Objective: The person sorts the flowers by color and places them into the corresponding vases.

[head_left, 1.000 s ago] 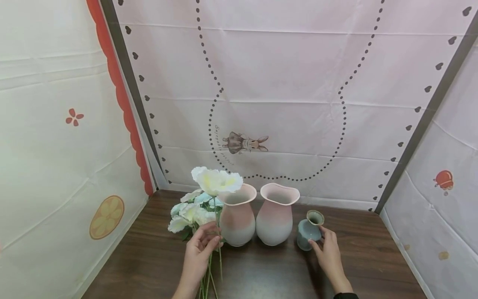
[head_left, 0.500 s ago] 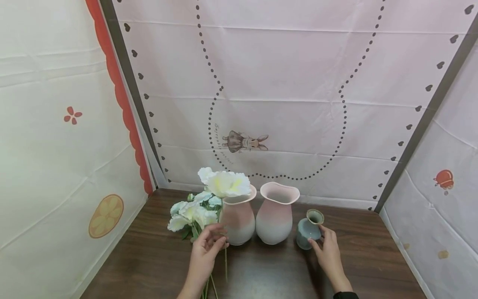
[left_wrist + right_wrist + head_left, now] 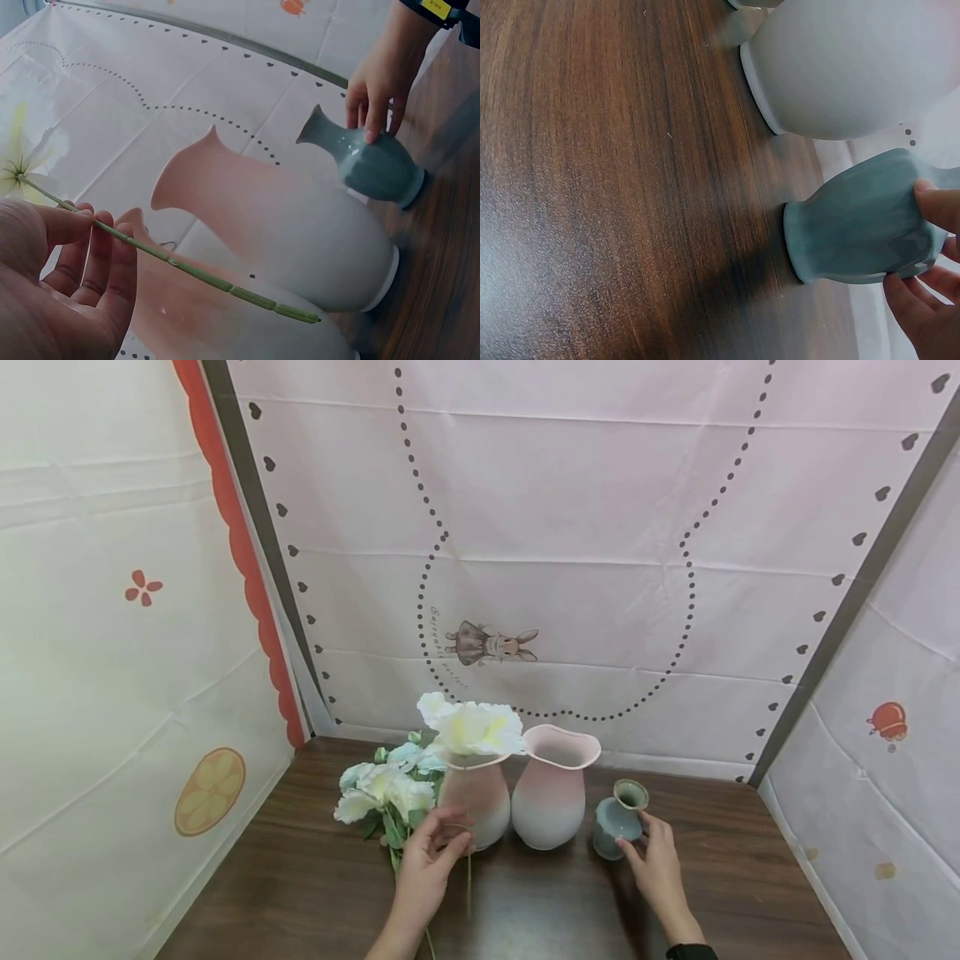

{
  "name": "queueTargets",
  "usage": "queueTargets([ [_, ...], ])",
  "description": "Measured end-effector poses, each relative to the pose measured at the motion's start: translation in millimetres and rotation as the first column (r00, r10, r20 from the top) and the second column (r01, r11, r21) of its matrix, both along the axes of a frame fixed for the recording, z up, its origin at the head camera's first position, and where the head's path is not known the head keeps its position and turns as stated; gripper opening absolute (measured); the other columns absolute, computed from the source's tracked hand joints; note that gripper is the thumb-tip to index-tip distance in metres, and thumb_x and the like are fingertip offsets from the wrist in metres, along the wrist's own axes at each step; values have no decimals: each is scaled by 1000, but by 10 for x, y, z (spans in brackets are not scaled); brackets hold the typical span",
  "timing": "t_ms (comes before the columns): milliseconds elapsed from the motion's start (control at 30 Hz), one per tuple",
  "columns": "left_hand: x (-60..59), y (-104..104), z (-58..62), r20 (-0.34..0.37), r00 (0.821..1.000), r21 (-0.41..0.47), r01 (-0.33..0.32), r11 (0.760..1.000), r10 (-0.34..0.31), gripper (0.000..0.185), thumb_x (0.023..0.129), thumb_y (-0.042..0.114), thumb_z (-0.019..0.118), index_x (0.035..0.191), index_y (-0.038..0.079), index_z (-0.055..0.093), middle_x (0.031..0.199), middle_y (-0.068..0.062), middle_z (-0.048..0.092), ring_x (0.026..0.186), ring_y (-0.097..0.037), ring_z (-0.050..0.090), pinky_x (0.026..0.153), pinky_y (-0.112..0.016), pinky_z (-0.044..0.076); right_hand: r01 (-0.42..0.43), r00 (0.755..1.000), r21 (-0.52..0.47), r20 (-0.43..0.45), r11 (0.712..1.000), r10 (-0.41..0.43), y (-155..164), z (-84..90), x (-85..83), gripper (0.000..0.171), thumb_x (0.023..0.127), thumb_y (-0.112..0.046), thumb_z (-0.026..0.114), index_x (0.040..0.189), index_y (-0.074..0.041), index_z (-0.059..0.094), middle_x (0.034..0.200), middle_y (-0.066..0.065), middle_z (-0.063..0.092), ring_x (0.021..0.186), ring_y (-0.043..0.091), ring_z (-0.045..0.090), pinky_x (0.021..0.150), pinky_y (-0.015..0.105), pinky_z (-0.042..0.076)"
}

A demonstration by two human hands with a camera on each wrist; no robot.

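My left hand [image 3: 429, 860] pinches the thin green stem [image 3: 217, 283] of a white artificial flower [image 3: 480, 729] between thumb and fingers. Its bloom stands in front of the mouth of the left pink-and-white vase [image 3: 474, 797], with the stem's lower end hanging free above the table. On the right, my right hand [image 3: 660, 864] holds a small blue-green vase [image 3: 615, 828], thumb on one side and fingers on the other. That vase [image 3: 855, 225] stands on the table, and its neck is partly out of the right wrist view.
A second pink-and-white vase [image 3: 550, 802] stands between the left one and the small vase. Several white and pale blue artificial flowers [image 3: 386, 787] lie on the brown wooden table [image 3: 525, 910] at left. Printed cloth walls [image 3: 570, 610] enclose the table's back and sides.
The left hand has moved to the right with the white flower, so the bloom now covers much of the left vase's mouth. The right hand and small vase have stayed in place.
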State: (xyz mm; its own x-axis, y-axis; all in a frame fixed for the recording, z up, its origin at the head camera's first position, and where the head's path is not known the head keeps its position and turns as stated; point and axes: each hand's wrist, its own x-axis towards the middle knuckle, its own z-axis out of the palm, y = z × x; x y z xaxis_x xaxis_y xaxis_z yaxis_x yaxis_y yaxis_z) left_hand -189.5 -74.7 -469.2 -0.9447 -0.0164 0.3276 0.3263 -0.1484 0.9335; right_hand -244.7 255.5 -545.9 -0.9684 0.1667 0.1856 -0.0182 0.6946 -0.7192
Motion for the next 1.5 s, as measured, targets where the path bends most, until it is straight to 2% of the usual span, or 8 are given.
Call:
queueTargets([
  [167, -8, 53, 16, -4, 1000, -2, 23, 1000, -23, 35, 94, -2, 62, 120, -20, 48, 100, 13, 68, 86, -4, 66, 74, -20, 59, 0, 1000, 4, -4, 1000, 0, 0, -16, -5, 62, 95, -9, 67, 143, 12, 35, 138, 33, 37, 125, 51, 52, 102, 51, 51],
  [500, -21, 147, 18, 29, 998, 2, 60, 998, -60, 30, 94, -2, 63, 121, -12, 55, 102, 10, 67, 88, -5, 65, 76, -22, 60, 5, 1000, 3, -16, 1000, -5, -11, -21, -12, 61, 94, -8, 68, 142, 12, 36, 138, 33, 38, 124, 52, 52, 101, 51, 52],
  [733, -38, 205, -5, -38, 994, -3, 106, 994, -106, 29, 94, -4, 61, 119, -16, 52, 102, 13, 66, 88, -4, 65, 76, -22, 60, -1, 1000, -8, -15, 1000, 0, -8, -20, -5, 61, 94, -8, 67, 142, 12, 36, 138, 33, 38, 124, 52, 52, 102, 51, 51],
  [1067, -50, 262, -20, -60, 986, -14, 154, 988, -154, 29, 95, -3, 59, 120, -16, 51, 102, 15, 66, 89, -2, 64, 78, -22, 60, 0, 1000, -10, -7, 1000, 0, 2, -3, -1, 61, 94, -7, 67, 143, 12, 35, 138, 34, 37, 124, 53, 51, 103, 51, 51],
  [1367, -61, 300, 39, -22, 989, -47, 142, 989, -143, 29, 95, -2, 60, 121, -14, 54, 102, 13, 65, 89, -3, 65, 79, -29, 62, -3, 1000, -8, -13, 1000, 3, 0, 1, -3, 61, 94, -7, 67, 142, 14, 35, 137, 34, 38, 124, 52, 52, 102, 51, 51],
  [1500, -74, 301, 80, 10, 993, -39, 116, 992, -116, 27, 93, -4, 61, 119, -11, 56, 102, 5, 66, 89, -8, 66, 79, -28, 62, 0, 1000, -9, -4, 1000, 0, -3, 7, 0, 61, 95, -7, 66, 142, 14, 34, 138, 34, 37, 124, 52, 51, 103, 51, 51],
])
